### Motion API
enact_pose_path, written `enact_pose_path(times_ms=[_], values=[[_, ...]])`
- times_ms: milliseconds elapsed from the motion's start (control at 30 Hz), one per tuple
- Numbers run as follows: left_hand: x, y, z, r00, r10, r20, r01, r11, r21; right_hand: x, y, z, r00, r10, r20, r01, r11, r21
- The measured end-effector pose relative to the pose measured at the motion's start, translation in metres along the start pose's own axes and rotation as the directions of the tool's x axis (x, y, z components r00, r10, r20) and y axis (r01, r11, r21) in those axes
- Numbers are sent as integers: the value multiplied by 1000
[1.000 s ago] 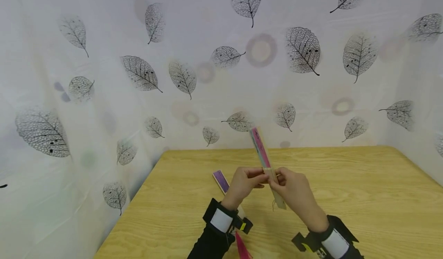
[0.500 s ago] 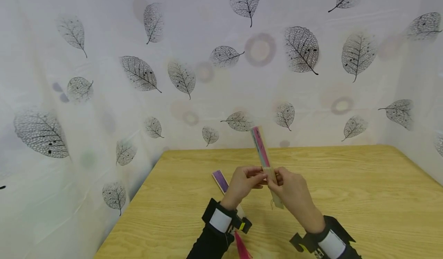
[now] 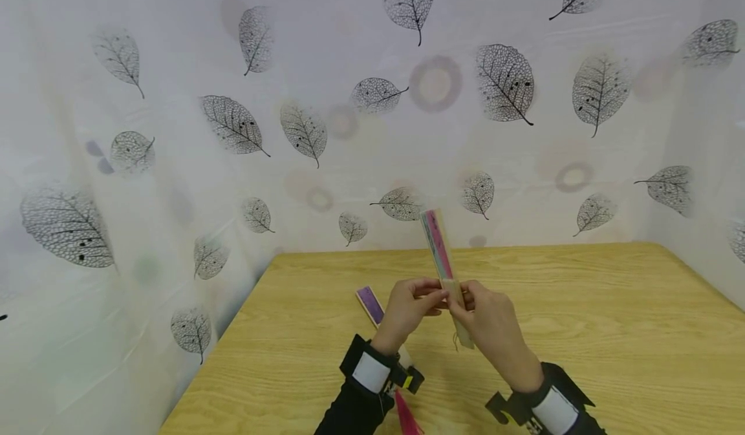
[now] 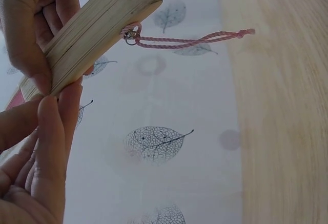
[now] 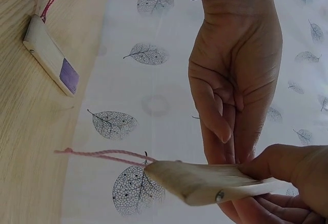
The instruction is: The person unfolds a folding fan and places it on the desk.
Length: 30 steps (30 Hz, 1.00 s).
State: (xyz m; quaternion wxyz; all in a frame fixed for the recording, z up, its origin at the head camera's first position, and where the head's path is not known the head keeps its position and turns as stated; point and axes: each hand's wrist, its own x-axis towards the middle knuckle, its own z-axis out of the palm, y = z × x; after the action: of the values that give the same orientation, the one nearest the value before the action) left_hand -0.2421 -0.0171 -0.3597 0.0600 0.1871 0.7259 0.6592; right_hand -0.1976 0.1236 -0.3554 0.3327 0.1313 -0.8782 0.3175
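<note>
A folded folding fan [image 3: 443, 260] with a pink and pale blue leaf stands tilted above the table, held by both hands. My left hand [image 3: 403, 312] pinches its left edge near the middle. On the other side, my right hand [image 3: 495, 322] grips the bare wooden ribs between thumb and fingers. In the left wrist view a pink cord loop [image 4: 189, 42] hangs from a metal ring at the base of the ribs [image 4: 102, 29]. The right wrist view shows the rivet [image 5: 220, 196] at that wooden end.
A second folded fan [image 3: 371, 304], purple with wooden ribs, lies on the wooden table [image 3: 611, 331], partly hidden behind my left forearm. Its pink tassel [image 3: 406, 412] points toward me. A white curtain [image 3: 326, 47] with leaf prints hangs behind the table.
The held fan and my right hand have shifted very slightly left. Both hands keep their hold, and the purple fan lies where it was.
</note>
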Motion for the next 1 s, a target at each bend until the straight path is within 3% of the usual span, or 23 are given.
enact_pose_path(times_ms=[267, 733, 1000], values=[[0, -1, -1, 1000, 15, -17, -16, 998, -54, 0, -2, 1, 999, -3, -36, 3, 1000, 2], [-2, 3, 0, 999, 11, -34, -13, 998, -69, -1, -3, 0, 996, 1, -85, -4, 1000, -30], [-2, 3, -1, 1000, 8, -28, -10, 997, -77, 0, -2, -1, 998, 3, -66, -4, 1000, -16]])
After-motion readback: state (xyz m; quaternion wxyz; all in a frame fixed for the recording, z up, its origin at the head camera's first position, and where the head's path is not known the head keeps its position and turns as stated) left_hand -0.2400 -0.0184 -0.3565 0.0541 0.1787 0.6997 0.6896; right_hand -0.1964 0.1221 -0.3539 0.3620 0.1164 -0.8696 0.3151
